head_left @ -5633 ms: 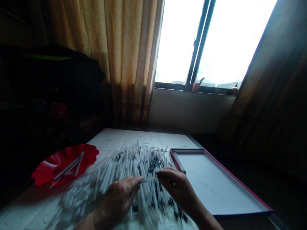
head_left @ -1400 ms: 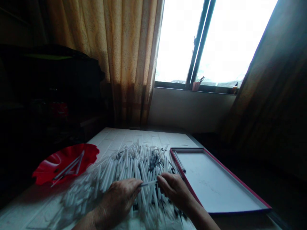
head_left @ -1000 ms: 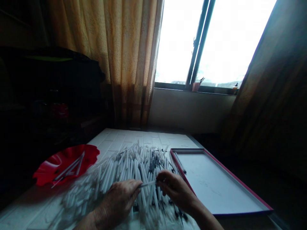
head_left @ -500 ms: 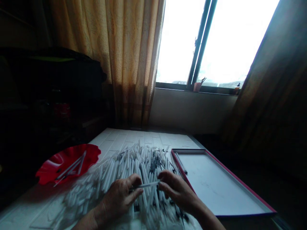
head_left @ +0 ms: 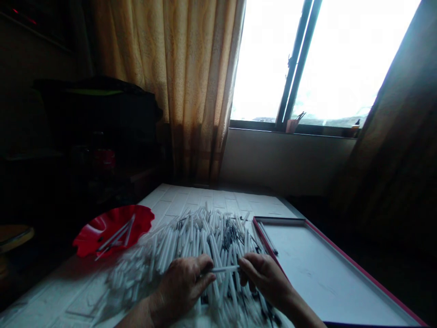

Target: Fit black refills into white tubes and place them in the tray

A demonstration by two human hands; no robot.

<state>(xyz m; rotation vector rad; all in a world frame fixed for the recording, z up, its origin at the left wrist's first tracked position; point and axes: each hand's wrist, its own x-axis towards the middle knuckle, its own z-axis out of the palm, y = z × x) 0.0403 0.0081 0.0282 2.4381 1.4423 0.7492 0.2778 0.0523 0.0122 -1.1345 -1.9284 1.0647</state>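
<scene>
- Since half a second ago, the worn camera has swung a little toward the person's left, bringing a round-edged object (head_left: 15, 237) more fully into sight; less of the held tube now shows between the hands.
- Left hand (head_left: 184, 283): thumb and forefinger, narrowly set, hold one end of a slim white tube (head_left: 226, 269); the end inside the grasp is hidden.
- Right hand (head_left: 262, 274): fingers pinched on the opposite end of the same tube, with the other fingers curled beneath.
- Position of the tube: nearly level, in front of a broad pile of white tubes (head_left: 191, 241); I cannot tell whether it touches the pile.
- Pile: spread across the table (head_left: 221, 198), which has a white brick-pattern surface; dark slender pieces (head_left: 231, 234) lie among the tubes, and the near edge is blurred.
- To the person's left: a red wavy-rimmed dish (head_left: 87, 234) containing a few tubes (head_left: 116, 235).
- To the person's right: a shallow tray (head_left: 336, 269), pale inside and red-edged, with several thin tubes (head_left: 268, 238) along its side nearest the pile.
- Background: a gold curtain (head_left: 201, 68) beside a bright window (head_left: 266, 59); on the sill, a pinkish cup (head_left: 292, 125) holding thin sticks.
</scene>
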